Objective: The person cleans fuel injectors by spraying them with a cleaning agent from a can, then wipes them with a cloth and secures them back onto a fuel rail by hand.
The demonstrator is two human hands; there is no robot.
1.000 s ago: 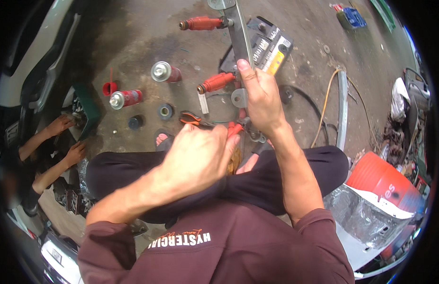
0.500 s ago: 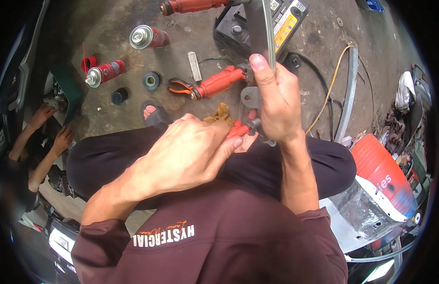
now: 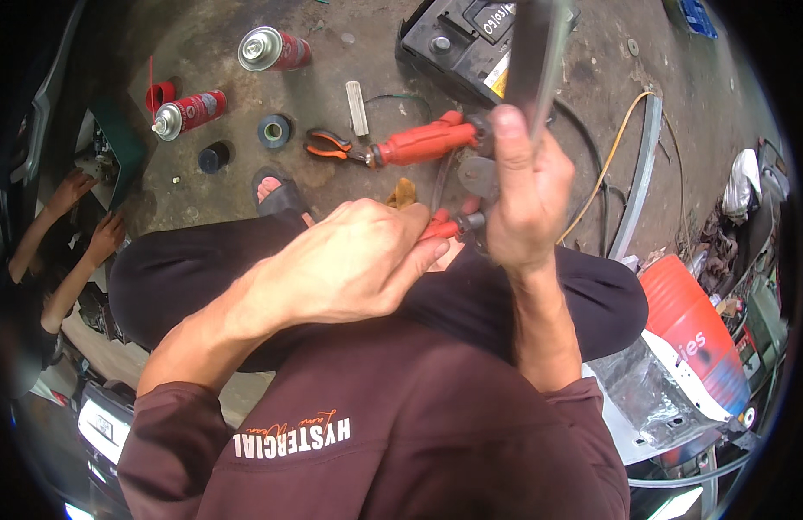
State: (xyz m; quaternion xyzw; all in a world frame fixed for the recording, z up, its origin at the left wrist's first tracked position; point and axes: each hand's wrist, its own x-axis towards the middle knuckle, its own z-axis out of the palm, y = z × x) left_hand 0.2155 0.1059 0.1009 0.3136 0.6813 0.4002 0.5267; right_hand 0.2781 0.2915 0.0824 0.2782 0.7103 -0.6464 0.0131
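My right hand [image 3: 533, 195] is wrapped round a long metal fuel rail [image 3: 533, 65], thumb lying along it. The rail stands steeply up toward the view's top and is blurred. A red fuel injector [image 3: 423, 144] sticks out leftward from it, above a round mounting tab [image 3: 477, 176]. My left hand [image 3: 349, 260] is closed on a nearer red fuel injector [image 3: 439, 227], whose grey end points at the rail. Whether that end is seated in the rail cannot be made out. Behind my left fingers shows a tan scrap [image 3: 403, 192], perhaps a glove.
On the floor lie pliers [image 3: 328, 145], black tape [image 3: 274, 131], a white stick [image 3: 356, 108], a black cap [image 3: 214, 157] and two spray cans [image 3: 190, 114]. A car battery [image 3: 458, 43] stands ahead. Cables and a red drum [image 3: 692, 334] are rightward; another person's hands [image 3: 105, 236] work leftward.
The rail's upper part has swung right, and the farthest injector has left the view. My right hand has shifted slightly right. My left hand keeps its grip on the nearer injector.
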